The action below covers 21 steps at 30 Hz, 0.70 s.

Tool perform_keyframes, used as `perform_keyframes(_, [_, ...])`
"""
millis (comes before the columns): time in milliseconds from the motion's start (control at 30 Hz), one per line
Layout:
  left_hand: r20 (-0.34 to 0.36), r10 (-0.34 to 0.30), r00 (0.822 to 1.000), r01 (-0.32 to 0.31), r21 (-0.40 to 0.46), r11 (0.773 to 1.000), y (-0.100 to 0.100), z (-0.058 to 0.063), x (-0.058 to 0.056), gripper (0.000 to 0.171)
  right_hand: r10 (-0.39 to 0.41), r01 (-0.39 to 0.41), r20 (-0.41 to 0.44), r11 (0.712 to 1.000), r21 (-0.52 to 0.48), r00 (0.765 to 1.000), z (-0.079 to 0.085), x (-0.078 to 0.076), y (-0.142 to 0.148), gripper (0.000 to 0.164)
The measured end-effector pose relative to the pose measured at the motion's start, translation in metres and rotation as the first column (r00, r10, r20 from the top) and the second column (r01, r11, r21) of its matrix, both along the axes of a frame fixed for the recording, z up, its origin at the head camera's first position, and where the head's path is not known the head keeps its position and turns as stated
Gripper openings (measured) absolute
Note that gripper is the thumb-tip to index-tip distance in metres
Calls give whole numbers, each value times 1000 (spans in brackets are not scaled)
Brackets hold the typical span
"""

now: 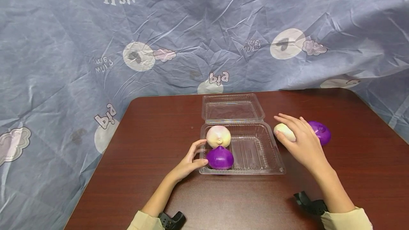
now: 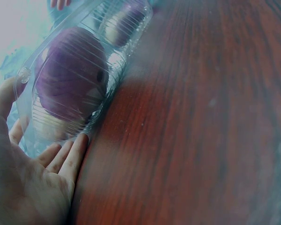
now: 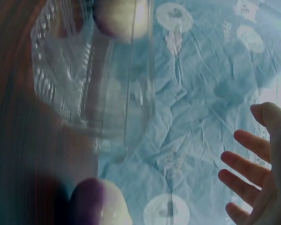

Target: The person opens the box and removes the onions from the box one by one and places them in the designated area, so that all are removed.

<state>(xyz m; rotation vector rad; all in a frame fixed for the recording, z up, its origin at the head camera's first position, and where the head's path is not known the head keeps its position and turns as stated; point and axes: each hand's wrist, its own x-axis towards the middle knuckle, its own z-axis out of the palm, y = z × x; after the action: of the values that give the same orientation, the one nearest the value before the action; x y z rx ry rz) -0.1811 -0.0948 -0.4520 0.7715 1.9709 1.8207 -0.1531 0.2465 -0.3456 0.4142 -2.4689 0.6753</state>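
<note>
On the table lies an open, clear plastic clamshell container (image 1: 255,152). In its left part sit a whitish onion (image 1: 218,134) and, nearer me, a purple onion (image 1: 220,159) with a pointed tip. My left hand (image 1: 186,164) holds the container's left side, thumb (image 2: 11,91) at the rim and other fingers along the outer wall. To the right of the container lie a whitish onion (image 1: 285,131) and a purple onion (image 1: 322,133). Over these two hovers my right hand (image 1: 303,144), fingers spread and apart from them in the right wrist view; it partly hides both.
The container's hinged lid (image 1: 233,107) lies folded back on the far side. Behind the brown wooden table (image 1: 159,127) hangs a wrinkled blue-grey printed cloth (image 1: 191,38). Black straps (image 1: 172,220) sit at both wrists.
</note>
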Motion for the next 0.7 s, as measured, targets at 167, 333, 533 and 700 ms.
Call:
perform_keyframes(167, [10, 2, 1000, -2, -7, 1000, 0, 0, 0, 64, 27, -27, -20, 999, 28, 999, -2, 2, -12, 38])
perform_keyframes(333, [13, -2, 1000, 2, -5, 1000, 0, 0, 0, 63, 49, -48, -17, 998, 49, 999, -4, 8, -24, 41])
perform_keyframes(533, [13, -2, 1000, 2, 1, 1000, 1, -1, 0, 63, 89, -88, -25, 994, 61, 996, -9, 12, -39, 44])
perform_keyframes(700, [13, 9, 1000, -9, 3, 1000, 0, 1, 1, 64, 131, -128, -34, 989, 74, 991, -15, 10, -52, 45])
